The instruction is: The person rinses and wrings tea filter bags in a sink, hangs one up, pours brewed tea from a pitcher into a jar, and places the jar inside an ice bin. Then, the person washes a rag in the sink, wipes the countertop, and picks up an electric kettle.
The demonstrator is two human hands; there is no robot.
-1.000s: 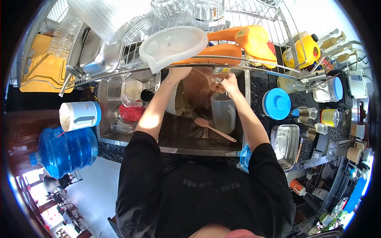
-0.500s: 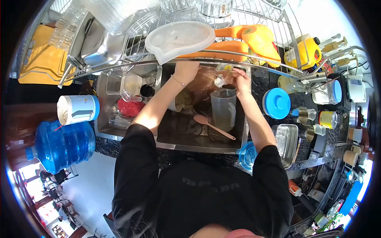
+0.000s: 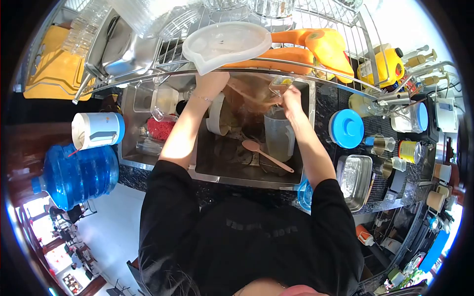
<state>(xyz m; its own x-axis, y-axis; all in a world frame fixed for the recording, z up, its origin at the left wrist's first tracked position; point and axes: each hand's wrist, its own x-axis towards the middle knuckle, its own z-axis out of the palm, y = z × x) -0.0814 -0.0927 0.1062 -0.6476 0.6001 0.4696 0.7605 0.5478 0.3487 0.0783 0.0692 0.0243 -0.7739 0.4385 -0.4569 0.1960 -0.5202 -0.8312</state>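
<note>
My left hand (image 3: 211, 85) reaches to the back of the sink (image 3: 222, 173); the rack edge and a pale strainer-shaped dish hide its fingers. My right hand (image 3: 292, 102) has bent fingers closed at a clear, glass-like object (image 3: 279, 89) under the rack edge. Between both hands spans a brown, see-through sheet (image 3: 252, 93); I cannot tell whether it is cloth or water. Below my right hand stands a translucent measuring jug (image 3: 279, 135). A pinkish spoon (image 3: 266, 155) lies in the sink in front of it. An off-white curved container (image 3: 215, 118) is beside my left forearm.
Over the sink's back hangs a wire rack (image 3: 340, 81) with the pale dish (image 3: 227, 44) and orange-handled tools (image 3: 326, 44). The left basin holds a red scrubber (image 3: 160, 129). A blue lid (image 3: 346, 129) and steel tray (image 3: 354, 180) lie right. A blue water bottle (image 3: 81, 176) is left.
My left hand has moved left and a little up. My right hand has shifted slightly left. The brown sheet now shows a clear edge between them, and more of the off-white container is visible.
</note>
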